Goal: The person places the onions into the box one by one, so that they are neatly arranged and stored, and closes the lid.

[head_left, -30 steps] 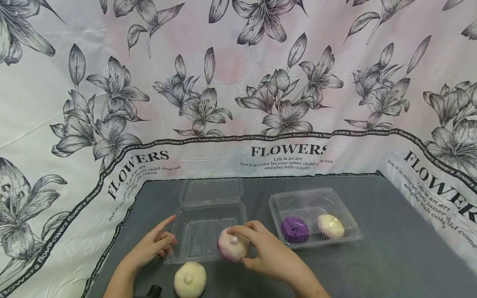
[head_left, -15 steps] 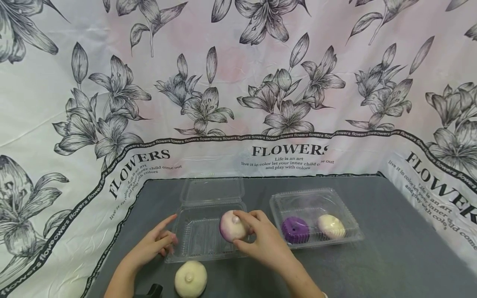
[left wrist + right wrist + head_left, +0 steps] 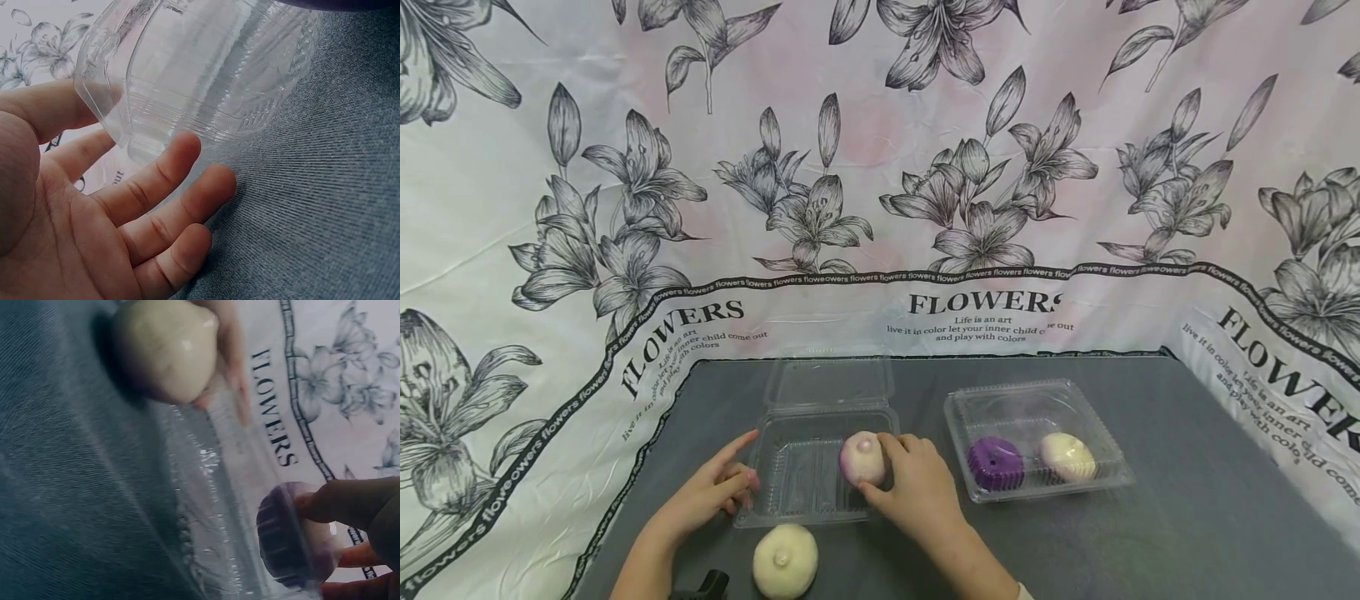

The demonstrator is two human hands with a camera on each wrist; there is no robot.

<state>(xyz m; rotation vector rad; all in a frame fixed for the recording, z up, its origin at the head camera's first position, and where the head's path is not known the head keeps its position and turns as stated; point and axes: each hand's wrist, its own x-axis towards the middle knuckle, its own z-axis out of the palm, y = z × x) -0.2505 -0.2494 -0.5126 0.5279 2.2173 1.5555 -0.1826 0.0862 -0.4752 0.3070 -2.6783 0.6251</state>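
My right hand (image 3: 917, 483) pinches a round purple-and-white ball with a nub (image 3: 861, 458) between thumb and fingers. The ball is inside the right part of an open clear plastic clamshell box (image 3: 797, 467); the right wrist view shows its purple side (image 3: 282, 540) through the clear wall. At the box's left edge is my left hand (image 3: 711, 492), index finger extended along the rim and the others loosely bent. In the left wrist view, the box's clear wall (image 3: 187, 69) passes in front of a fingertip. A cream ball with a nub (image 3: 785, 560) sits on the table in front.
To the right stands a closed clear box (image 3: 1037, 400) holding a purple piece (image 3: 995, 463) and a cream ball (image 3: 1067, 457). The open box's lid (image 3: 829, 383) leans back toward the flowered cloth (image 3: 820, 325). A black object (image 3: 707, 586) shows at the grey table's (image 3: 1195, 467) front edge.
My right hand lifted the purple-and-white ball from the box's front right edge, moved it back over the box, then lowered it slightly inside. The left hand stays at the box's left edge.
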